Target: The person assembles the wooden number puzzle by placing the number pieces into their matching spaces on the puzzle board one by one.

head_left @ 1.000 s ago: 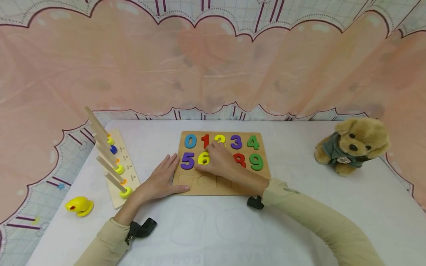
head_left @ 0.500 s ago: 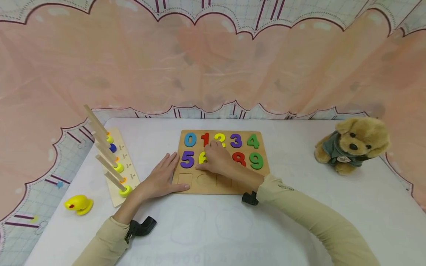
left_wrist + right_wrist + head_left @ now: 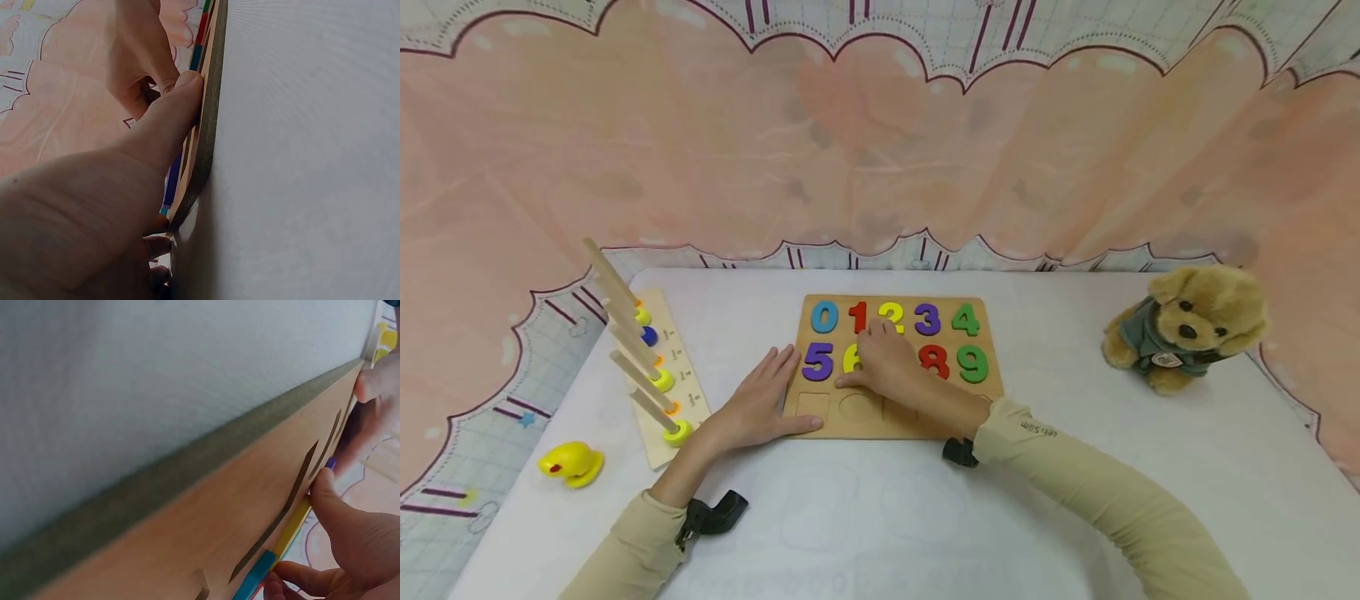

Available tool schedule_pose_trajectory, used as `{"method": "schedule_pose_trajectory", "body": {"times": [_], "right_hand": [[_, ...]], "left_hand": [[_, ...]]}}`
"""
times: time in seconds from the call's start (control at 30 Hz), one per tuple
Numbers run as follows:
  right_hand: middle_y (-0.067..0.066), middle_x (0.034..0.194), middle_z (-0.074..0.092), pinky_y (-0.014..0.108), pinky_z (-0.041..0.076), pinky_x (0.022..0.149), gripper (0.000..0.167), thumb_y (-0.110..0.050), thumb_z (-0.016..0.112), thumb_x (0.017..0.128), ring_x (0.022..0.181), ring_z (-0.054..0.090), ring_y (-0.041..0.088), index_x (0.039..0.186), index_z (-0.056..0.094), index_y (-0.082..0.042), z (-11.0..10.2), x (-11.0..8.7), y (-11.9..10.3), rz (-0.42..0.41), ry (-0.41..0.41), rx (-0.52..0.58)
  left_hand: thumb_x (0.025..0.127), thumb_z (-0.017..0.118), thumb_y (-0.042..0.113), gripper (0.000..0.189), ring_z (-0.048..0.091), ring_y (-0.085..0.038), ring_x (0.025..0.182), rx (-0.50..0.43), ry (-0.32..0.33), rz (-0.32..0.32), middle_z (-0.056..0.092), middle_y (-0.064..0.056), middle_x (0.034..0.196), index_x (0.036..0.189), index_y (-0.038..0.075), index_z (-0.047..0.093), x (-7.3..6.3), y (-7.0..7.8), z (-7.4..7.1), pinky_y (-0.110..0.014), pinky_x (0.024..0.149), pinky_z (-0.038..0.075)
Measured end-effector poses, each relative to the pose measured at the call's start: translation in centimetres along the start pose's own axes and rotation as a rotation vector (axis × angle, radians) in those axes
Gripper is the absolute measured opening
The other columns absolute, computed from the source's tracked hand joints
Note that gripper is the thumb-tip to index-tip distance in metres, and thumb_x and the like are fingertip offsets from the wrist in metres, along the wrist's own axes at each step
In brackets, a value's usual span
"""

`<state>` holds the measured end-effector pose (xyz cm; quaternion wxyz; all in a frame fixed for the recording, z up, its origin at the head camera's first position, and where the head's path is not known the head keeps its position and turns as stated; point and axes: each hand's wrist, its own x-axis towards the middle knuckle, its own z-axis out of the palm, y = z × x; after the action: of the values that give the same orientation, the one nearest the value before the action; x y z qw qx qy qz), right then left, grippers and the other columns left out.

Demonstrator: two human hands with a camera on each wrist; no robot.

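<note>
A wooden number board (image 3: 955,408) lies on the white table with coloured digits set in two rows. My right hand (image 3: 887,358) is over its middle, thumb and fingertips pinching the yellow number 6 (image 3: 850,358), which it partly covers. In the right wrist view, the yellow 6 (image 3: 292,528) runs between thumb and fingers, and a teal piece (image 3: 255,576) sits by the fingertips. My left hand (image 3: 760,404) rests at the board's left side, fingers extended along the edge and thumb lying on the front left corner. The purple number 5 (image 3: 817,362) sits between the two hands.
Left of the board stands a wooden peg stand (image 3: 688,379) with tall pegs and small rings. A yellow toy duck (image 3: 571,463) is at the far left. On the right sits a plush dog (image 3: 1183,329). Shallow recesses (image 3: 859,408) line the board's front row.
My right hand has shifted slightly left and now covers more of the yellow number 6. The left hand keeps its place on the board. The head view has shifted slightly.
</note>
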<state>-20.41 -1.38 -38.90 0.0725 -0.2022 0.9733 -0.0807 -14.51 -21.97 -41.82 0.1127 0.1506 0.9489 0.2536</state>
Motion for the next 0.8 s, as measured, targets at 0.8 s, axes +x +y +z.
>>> {"method": "schedule_pose_trajectory", "body": {"times": [0.8], "right_hand": [[0.013, 0.125, 0.056, 0.037, 0.051, 0.096, 0.084, -0.065, 0.071, 0.073, 0.113, 0.052, 0.025, 0.13, 0.058, -0.005, 0.5, 0.2, 1.2, -0.007, -0.02, 0.098]], "left_hand": [[0.08, 0.071, 0.055, 0.108, 0.004, -0.045, 0.149, -0.007, 0.006, -0.002, 0.012, -0.024, 0.162, 0.153, -0.004, 0.017, 0.1, -0.2, 0.3, -0.062, 0.119, 0.011]]}}
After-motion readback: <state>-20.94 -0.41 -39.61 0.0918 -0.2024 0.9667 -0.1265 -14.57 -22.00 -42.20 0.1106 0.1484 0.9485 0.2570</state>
